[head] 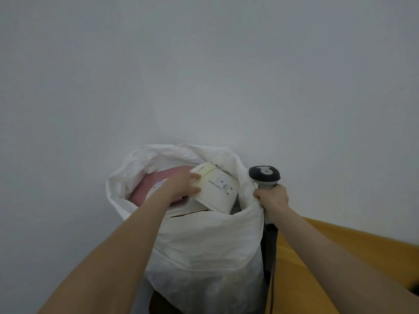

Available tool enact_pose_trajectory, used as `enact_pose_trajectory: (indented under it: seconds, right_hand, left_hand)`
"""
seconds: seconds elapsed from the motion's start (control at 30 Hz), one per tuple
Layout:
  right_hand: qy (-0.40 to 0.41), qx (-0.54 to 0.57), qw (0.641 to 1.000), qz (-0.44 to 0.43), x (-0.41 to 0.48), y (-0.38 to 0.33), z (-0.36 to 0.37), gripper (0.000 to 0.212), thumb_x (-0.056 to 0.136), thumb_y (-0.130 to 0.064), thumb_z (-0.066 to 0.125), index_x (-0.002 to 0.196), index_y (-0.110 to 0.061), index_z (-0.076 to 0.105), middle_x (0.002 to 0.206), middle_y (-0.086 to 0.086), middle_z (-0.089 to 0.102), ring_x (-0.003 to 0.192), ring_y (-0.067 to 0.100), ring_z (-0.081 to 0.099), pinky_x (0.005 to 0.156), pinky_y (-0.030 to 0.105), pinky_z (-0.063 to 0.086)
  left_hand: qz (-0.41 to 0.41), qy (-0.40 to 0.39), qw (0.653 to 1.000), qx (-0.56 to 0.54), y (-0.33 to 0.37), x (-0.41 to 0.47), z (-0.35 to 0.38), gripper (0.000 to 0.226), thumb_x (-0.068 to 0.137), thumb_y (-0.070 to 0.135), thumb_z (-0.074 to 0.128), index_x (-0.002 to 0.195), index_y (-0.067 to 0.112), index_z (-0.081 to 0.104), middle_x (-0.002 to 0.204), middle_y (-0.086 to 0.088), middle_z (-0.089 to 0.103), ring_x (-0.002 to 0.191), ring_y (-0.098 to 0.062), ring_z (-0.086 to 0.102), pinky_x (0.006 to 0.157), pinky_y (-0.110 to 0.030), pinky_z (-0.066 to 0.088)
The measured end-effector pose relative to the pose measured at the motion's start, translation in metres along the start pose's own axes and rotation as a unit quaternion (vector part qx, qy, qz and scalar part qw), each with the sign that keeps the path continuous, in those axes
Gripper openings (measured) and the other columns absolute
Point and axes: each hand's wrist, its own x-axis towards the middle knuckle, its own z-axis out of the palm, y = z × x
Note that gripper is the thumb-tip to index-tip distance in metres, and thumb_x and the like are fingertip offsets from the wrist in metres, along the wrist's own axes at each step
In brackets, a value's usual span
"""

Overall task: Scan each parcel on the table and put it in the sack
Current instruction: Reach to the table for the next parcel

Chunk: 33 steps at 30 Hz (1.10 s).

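inside one sack (204,241), two parcels (217,189); left hand (181,185) holds one.

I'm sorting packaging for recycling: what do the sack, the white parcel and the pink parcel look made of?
Sack: probably woven plastic, matte white; it shows stiff creases and stands open. White parcel, gripped by the left hand: seemingly a paper or plastic mailer, matte, with a printed label and yellowish tape. Pink parcel: likely a smooth plastic mailer; mostly hidden, so uncertain.

Label (221,185) print blurred, perhaps barcode; pink parcel (147,185) half hidden behind left hand (181,186); sack (204,245) base cropped.
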Motion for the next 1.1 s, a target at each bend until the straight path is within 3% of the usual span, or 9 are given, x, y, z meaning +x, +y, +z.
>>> enact_pose_trajectory:
  seconds: [0.07,0.17,0.3,0.47,0.6,0.67,0.87,1.0,1.1]
  right_hand:
    - [0.005,0.030,1.000,-0.004,0.001,0.000,0.002,0.017,0.075,-0.007,0.069,0.081,-0.013,0.054,0.074,0.002,0.057,0.070,0.020,0.054,0.058,0.027,0.041]
    - [0.017,0.071,0.997,-0.001,0.001,-0.004,0.006,0.019,0.074,-0.007,0.069,0.089,-0.010,0.058,0.079,0.004,0.059,0.079,0.026,0.058,0.068,0.034,0.049]
    - [0.031,0.092,0.995,0.001,-0.002,-0.011,0.013,0.023,0.072,-0.006,0.070,0.092,-0.009,0.058,0.081,0.005,0.059,0.085,0.029,0.059,0.075,0.038,0.051]
    - [0.053,0.054,0.997,-0.002,-0.004,-0.008,-0.002,0.017,0.073,-0.008,0.069,0.086,-0.010,0.057,0.079,0.008,0.061,0.077,0.027,0.059,0.071,0.038,0.052]
    - [0.057,0.044,0.997,0.002,-0.006,-0.013,-0.015,0.024,0.077,-0.018,0.073,0.094,-0.008,0.060,0.080,0.009,0.064,0.074,0.026,0.062,0.078,0.044,0.057]
    - [0.049,0.008,0.999,-0.008,-0.010,-0.019,-0.017,0.026,0.079,-0.025,0.073,0.093,-0.011,0.056,0.075,0.004,0.058,0.071,0.023,0.058,0.073,0.040,0.055]
    - [0.018,-0.066,0.998,-0.010,-0.023,-0.025,-0.008,0.031,0.080,-0.032,0.070,0.100,-0.016,0.055,0.097,0.006,0.062,0.094,0.029,0.061,0.086,0.042,0.053]
    - [0.019,-0.109,0.994,0.013,-0.027,-0.032,0.009,0.030,0.079,-0.029,0.067,0.102,-0.014,0.055,0.098,0.007,0.063,0.090,0.028,0.061,0.083,0.039,0.053]
    - [0.012,-0.143,0.989,0.029,-0.027,-0.039,0.033,0.028,0.081,-0.024,0.069,0.102,-0.013,0.053,0.100,0.009,0.062,0.093,0.029,0.060,0.083,0.038,0.052]
  left_hand:
    - [0.017,-0.063,0.998,-0.027,0.013,0.008,0.009,0.042,0.089,0.031,0.058,0.131,0.036,0.056,0.144,0.002,0.044,0.129,-0.019,0.043,0.106,-0.031,0.033]
    - [0.040,-0.092,0.995,-0.011,0.025,0.013,0.021,0.035,0.091,0.024,0.055,0.122,0.036,0.064,0.139,0.000,0.051,0.121,-0.018,0.050,0.096,-0.025,0.037]
    - [0.040,-0.116,0.992,-0.006,0.020,0.009,0.034,0.033,0.096,0.015,0.050,0.124,0.025,0.065,0.140,-0.001,0.053,0.124,-0.020,0.050,0.101,-0.024,0.036]
    - [0.043,-0.052,0.997,-0.041,0.011,0.012,0.026,0.036,0.094,0.016,0.047,0.124,0.028,0.064,0.138,0.001,0.053,0.122,-0.018,0.051,0.101,-0.027,0.040]
    - [0.030,0.053,0.998,-0.035,0.012,0.019,0.013,0.034,0.096,0.022,0.049,0.128,0.019,0.058,0.136,-0.004,0.055,0.123,-0.022,0.050,0.101,-0.031,0.037]
    - [0.016,0.095,0.994,-0.042,0.013,0.019,0.004,0.035,0.095,0.024,0.049,0.128,0.014,0.057,0.132,-0.009,0.056,0.120,-0.027,0.053,0.100,-0.034,0.042]
    - [0.007,0.156,0.988,0.010,0.006,0.006,-0.001,0.030,0.096,0.028,0.043,0.115,0.011,0.059,0.112,-0.010,0.061,0.102,-0.029,0.059,0.087,-0.042,0.051]
    - [-0.031,0.156,0.986,0.056,-0.031,0.013,-0.015,0.038,0.098,0.027,0.043,0.131,0.011,0.051,0.134,-0.012,0.048,0.122,-0.031,0.047,0.098,-0.041,0.043]
    - [-0.073,0.163,0.983,0.051,-0.070,0.027,-0.027,0.050,0.094,0.039,0.048,0.135,0.010,0.044,0.136,-0.013,0.043,0.125,-0.031,0.042,0.098,-0.042,0.041]
